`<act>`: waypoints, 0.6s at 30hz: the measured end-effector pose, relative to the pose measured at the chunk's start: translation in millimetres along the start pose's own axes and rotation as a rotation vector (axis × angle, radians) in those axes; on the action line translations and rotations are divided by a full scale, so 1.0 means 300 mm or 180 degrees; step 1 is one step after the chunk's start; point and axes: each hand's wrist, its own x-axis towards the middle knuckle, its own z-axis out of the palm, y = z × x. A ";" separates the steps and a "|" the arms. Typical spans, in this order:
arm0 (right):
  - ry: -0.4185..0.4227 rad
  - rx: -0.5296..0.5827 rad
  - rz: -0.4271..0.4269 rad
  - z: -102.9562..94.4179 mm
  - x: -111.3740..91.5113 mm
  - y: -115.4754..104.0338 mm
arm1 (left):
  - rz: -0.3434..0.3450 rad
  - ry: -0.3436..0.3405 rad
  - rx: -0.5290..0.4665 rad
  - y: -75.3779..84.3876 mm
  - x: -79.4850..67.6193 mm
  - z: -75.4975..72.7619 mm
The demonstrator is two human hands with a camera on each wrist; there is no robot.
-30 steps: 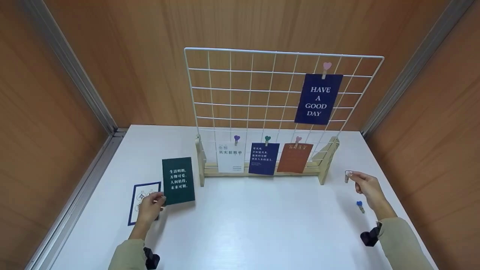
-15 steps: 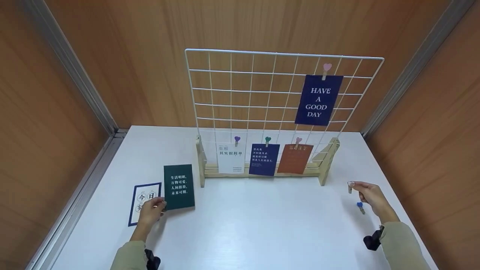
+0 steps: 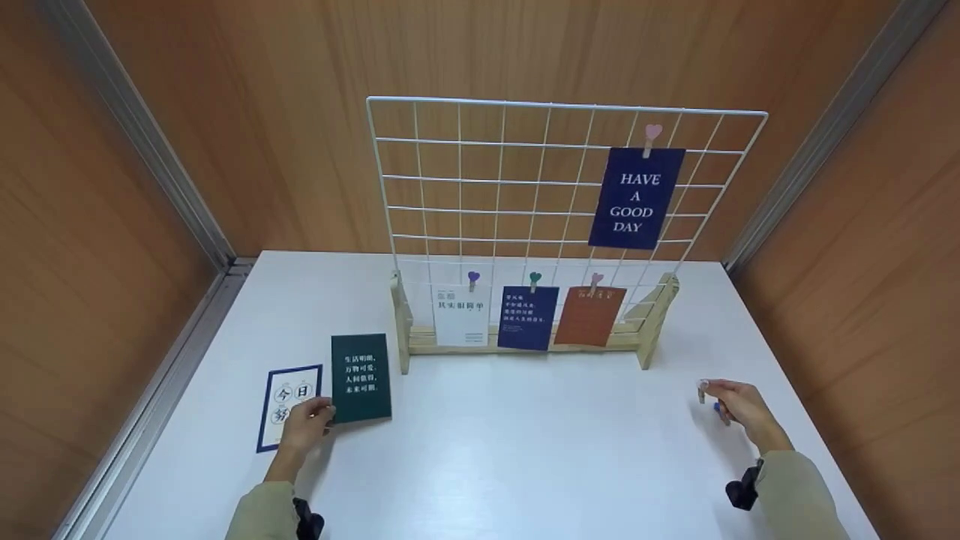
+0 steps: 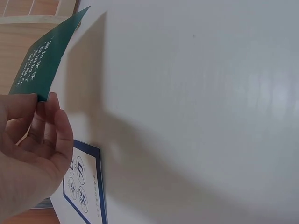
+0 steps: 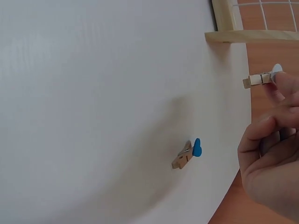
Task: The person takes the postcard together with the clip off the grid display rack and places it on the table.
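My left hand (image 3: 304, 427) pinches a dark green card (image 3: 361, 379) with white writing by its lower left corner. In the left wrist view the green card (image 4: 44, 58) slants up from the thumb and fingers, its shadow on the tabletop. A blue-bordered white card (image 3: 289, 405) lies flat beneath that hand, partly covered by it. My right hand (image 3: 744, 411) pinches a small wooden clothespin (image 3: 702, 391) by its end, where a white head shows in the right wrist view. Below it on the table lies another clothespin (image 5: 184, 155) with a blue heart.
A white wire grid (image 3: 495, 180) stands at the back in a wooden base (image 3: 525, 343). Heart clothespins hold several cards on it: a "HAVE A GOOD DAY" card (image 3: 636, 199) high on the right, and white (image 3: 460, 319), blue (image 3: 527, 319) and orange cards (image 3: 589, 316) along the bottom.
My left hand has lowered the green card and shifted it slightly right. The right hand has come down with its clothespin, now partly covering the blue-heart one in the head view.
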 end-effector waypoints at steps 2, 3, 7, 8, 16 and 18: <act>0.0021 0.0014 0.0019 0.004 0.003 0.014 | 0.0002 -0.0014 0.0022 -0.004 0.000 0.002; 0.0027 0.0017 0.0046 0.007 0.004 0.022 | -0.0008 -0.0025 0.0025 -0.005 -0.001 0.003; 0.0066 -0.0009 0.0140 0.018 0.007 0.054 | -0.0053 -0.0051 0.0018 -0.013 0.001 0.006; 0.0066 -0.0029 0.0151 0.020 0.007 0.062 | -0.0066 -0.0060 0.0011 -0.014 0.003 0.007; 0.0121 -0.0076 0.0191 0.031 0.007 0.115 | -0.0147 -0.0047 0.0020 -0.024 0.007 0.017; 0.0142 -0.0076 0.0208 0.033 0.009 0.122 | -0.0132 -0.0049 0.0008 -0.028 0.008 0.017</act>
